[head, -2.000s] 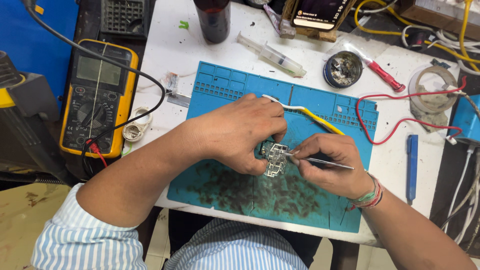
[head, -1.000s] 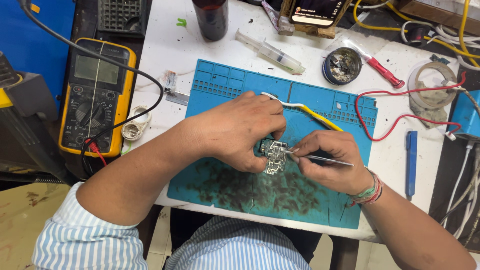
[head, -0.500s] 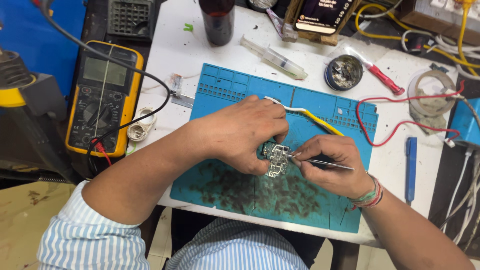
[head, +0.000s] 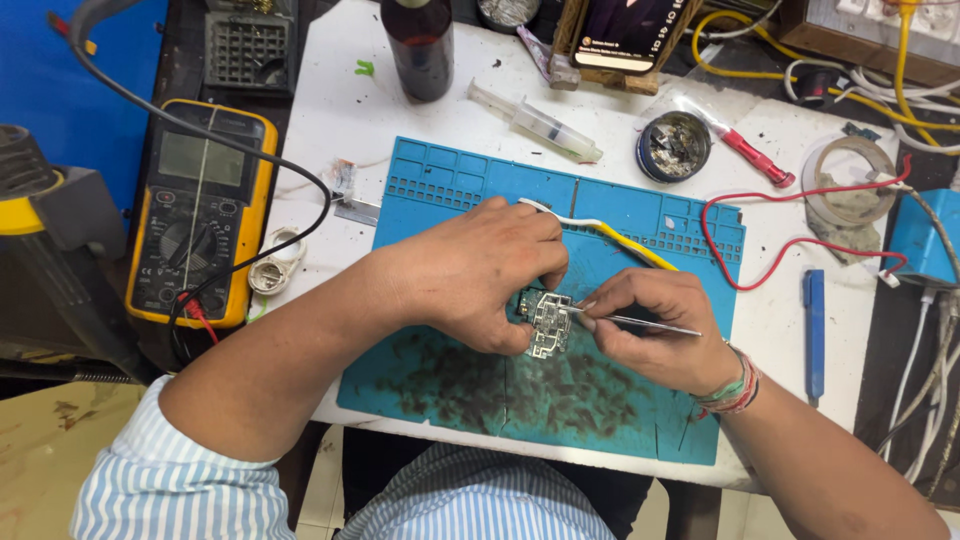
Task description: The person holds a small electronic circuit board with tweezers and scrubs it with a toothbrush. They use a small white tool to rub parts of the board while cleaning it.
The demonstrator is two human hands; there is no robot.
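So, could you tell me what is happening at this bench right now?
A person in a striped shirt is working on a small circuit board over a blue work mat. The left hand holds the board in place, while the right hand holds thin metal tweezers with the tip at the board. A yellow multimeter sits off to the left, and a syringe, a small round tin and a red wire lie around the mat on the white table.

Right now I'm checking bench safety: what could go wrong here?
The tweezers in the right hand work close to the left hand fingertips pinching the small circuit board; a slip could jab them. The board, pinched above the blue mat, might drop.
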